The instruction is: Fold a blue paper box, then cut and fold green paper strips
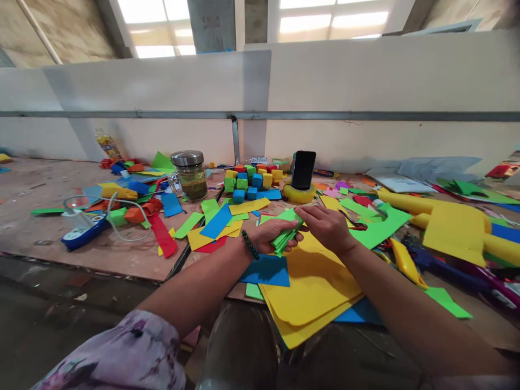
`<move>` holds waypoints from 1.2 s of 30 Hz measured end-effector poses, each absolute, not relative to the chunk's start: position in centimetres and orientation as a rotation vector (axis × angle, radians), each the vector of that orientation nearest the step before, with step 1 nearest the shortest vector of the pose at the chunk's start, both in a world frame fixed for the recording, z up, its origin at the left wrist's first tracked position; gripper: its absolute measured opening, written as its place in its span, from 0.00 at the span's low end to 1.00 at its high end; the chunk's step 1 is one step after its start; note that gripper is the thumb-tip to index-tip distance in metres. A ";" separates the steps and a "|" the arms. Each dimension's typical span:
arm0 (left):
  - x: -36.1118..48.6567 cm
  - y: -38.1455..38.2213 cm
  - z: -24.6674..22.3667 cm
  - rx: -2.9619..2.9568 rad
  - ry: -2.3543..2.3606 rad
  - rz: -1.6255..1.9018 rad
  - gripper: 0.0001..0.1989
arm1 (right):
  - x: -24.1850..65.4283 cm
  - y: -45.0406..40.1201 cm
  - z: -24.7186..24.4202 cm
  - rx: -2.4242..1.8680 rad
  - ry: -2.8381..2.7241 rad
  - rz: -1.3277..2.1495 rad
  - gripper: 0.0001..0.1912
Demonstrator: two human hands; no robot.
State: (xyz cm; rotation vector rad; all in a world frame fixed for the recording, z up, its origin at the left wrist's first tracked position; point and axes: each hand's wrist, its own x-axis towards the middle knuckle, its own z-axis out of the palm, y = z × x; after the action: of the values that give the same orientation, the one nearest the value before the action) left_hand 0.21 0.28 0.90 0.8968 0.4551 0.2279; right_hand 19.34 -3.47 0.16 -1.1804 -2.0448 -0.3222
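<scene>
Over the yellow sheets [314, 284], my left hand [266, 233] is closed around a folded stack of green paper [284, 236]. At the stack's far upper end, my right hand [330, 226] pinches the green paper, its fingertips partly hidden. Beneath my left wrist lies a blue rectangle [268, 270], overlapping the yellow sheets. Left of my hands are loose green, yellow and blue strips, among them a blue strip [216, 221] on top.
Several small coloured cubes [252, 181] are piled behind the strips. A phone [303, 169] stands in a yellow tape roll [299, 193]. A lidded glass mug [190, 176] is left of the cubes. Yellow-handled scissors [406, 262] and a green cutout [384, 225] lie at right.
</scene>
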 end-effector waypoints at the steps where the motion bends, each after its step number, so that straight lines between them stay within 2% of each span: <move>1: 0.2 0.2 1.0 0.905 0.455 0.243 0.10 | 19.2 -3.4 0.0 -1.208 -1.922 -0.126 0.10; 3: 0.2 -0.1 1.1 0.916 0.449 0.284 0.08 | 18.9 -3.1 -0.3 -1.236 -1.683 0.178 0.12; 5: 0.3 -0.2 1.1 0.921 0.438 0.333 0.07 | 18.5 -2.8 -0.5 -1.240 -1.571 0.325 0.15; 9: 0.7 0.0 0.8 0.885 0.431 0.335 0.15 | 17.9 -2.4 -0.7 -1.228 -1.487 0.522 0.20; 11: 0.8 0.3 0.4 0.862 0.445 0.311 0.17 | 17.8 -2.3 -0.6 -1.221 -1.437 0.569 0.22; 14: 1.0 0.6 -0.1 0.870 0.488 0.326 0.13 | 17.8 -2.2 -0.7 -1.219 -1.388 0.589 0.20; 21: 0.9 0.2 0.0 0.900 0.509 0.338 0.08 | 18.4 -2.3 -1.4 -1.260 -1.359 0.401 0.08; 26: 1.0 0.0 0.2 0.847 0.517 0.349 0.07 | 18.3 -2.5 -1.1 -1.267 -1.374 0.432 0.07; 36: 1.4 0.4 -0.7 0.885 0.510 0.445 0.06 | 18.0 -2.2 -0.3 -1.202 -1.101 0.919 0.18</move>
State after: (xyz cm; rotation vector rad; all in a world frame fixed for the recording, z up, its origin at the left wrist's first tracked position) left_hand 1.35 0.44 -0.65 0.8846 0.5103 0.4451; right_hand 17.98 -2.19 -0.33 -1.2015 -1.1005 0.9191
